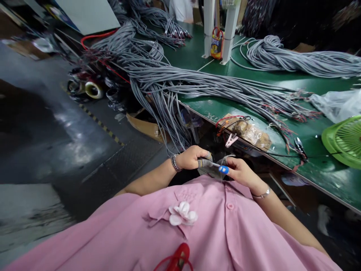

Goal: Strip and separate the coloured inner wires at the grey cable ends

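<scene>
Close in front of my pink shirt, my left hand (193, 158) is closed around a grey cable (215, 164), with greyish covers on its fingertips. The cable's short visible part points toward my right hand (238, 171), whose thumb and fingers pinch at its end. A blue wrap (223, 169) sits around my right thumb. Thin pale strands show near the right fingertips, too fine to make out. Beyond my hands, a large bundle of grey cables (197, 81) lies across the green table (282, 158), some hanging over its edge.
A pink clip (231, 140) and a taped cardboard piece (255, 136) are at the table edge. Pliers (300, 146) and a green fan (345, 141) lie to the right. Another cable coil (304, 60) is behind. A cardboard box (146, 126) stands below the table.
</scene>
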`<state>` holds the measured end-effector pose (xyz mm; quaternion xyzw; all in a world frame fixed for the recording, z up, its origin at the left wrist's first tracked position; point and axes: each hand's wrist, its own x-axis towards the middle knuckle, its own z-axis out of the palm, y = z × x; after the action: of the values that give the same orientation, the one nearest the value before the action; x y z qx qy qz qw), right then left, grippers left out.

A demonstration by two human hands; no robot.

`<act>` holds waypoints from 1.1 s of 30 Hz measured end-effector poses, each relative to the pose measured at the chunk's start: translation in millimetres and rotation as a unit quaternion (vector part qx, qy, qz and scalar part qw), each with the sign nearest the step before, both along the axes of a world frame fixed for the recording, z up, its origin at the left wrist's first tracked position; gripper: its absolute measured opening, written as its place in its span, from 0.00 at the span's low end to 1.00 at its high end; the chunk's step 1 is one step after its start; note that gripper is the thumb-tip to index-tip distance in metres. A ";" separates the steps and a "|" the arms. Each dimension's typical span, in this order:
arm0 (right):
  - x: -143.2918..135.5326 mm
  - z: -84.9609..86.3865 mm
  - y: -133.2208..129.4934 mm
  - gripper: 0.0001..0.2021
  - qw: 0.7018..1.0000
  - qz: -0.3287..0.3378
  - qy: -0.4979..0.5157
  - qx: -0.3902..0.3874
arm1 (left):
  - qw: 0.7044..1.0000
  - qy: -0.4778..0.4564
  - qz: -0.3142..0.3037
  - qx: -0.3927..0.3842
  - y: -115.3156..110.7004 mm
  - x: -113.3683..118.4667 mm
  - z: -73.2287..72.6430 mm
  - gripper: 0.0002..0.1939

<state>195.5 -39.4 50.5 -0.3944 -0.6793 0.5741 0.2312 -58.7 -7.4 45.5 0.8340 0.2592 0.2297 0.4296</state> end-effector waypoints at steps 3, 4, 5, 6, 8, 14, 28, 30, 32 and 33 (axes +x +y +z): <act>-12.6 -8.5 0.4 0.19 0.993 -0.027 -0.011 0.113 | 0.999 0.035 0.008 0.033 1.0 -0.3 -1.8 0.18; -15.8 -12.6 -0.1 0.20 0.990 -0.045 -0.003 0.133 | 0.998 0.045 0.012 0.035 1.3 -0.5 -1.9 0.18; -18.5 -17.0 -0.8 0.21 0.988 -0.067 0.010 0.141 | 0.998 0.055 0.018 0.037 1.3 -0.4 -1.6 0.18; -20.6 -21.2 -1.5 0.21 0.986 -0.090 0.023 0.140 | 0.997 0.066 0.028 0.041 0.6 0.3 -1.1 0.18; -23.5 -28.1 -3.0 0.21 0.981 -0.142 0.048 0.121 | 0.992 0.089 0.058 0.071 -3.1 4.4 0.4 0.17; -28.6 -35.7 -7.0 0.16 0.958 -0.255 0.125 -0.029 | 0.934 0.154 0.195 0.256 -25.2 27.1 -2.7 0.15; -25.9 -31.1 9.1 0.18 0.941 -0.249 0.170 -0.151 | 0.957 -0.093 -0.018 -0.275 -0.8 3.2 -14.5 0.25; -24.4 -34.2 12.6 0.18 0.940 -0.267 0.167 -0.134 | 0.943 -0.111 -0.021 -0.312 -0.3 0.8 -18.3 0.24; -17.8 -41.8 16.8 0.19 0.921 -0.315 0.180 -0.140 | 0.937 -0.131 -0.006 -0.324 0.5 -2.7 -22.1 0.23; -13.1 -46.5 18.6 0.19 0.908 -0.342 0.191 -0.148 | 0.937 -0.144 0.010 -0.319 1.2 -4.7 -23.6 0.22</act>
<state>182.4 -20.8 4.0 -0.5148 -0.3532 0.6183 0.4774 -63.4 -6.2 21.9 0.6081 0.2625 0.2571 0.7037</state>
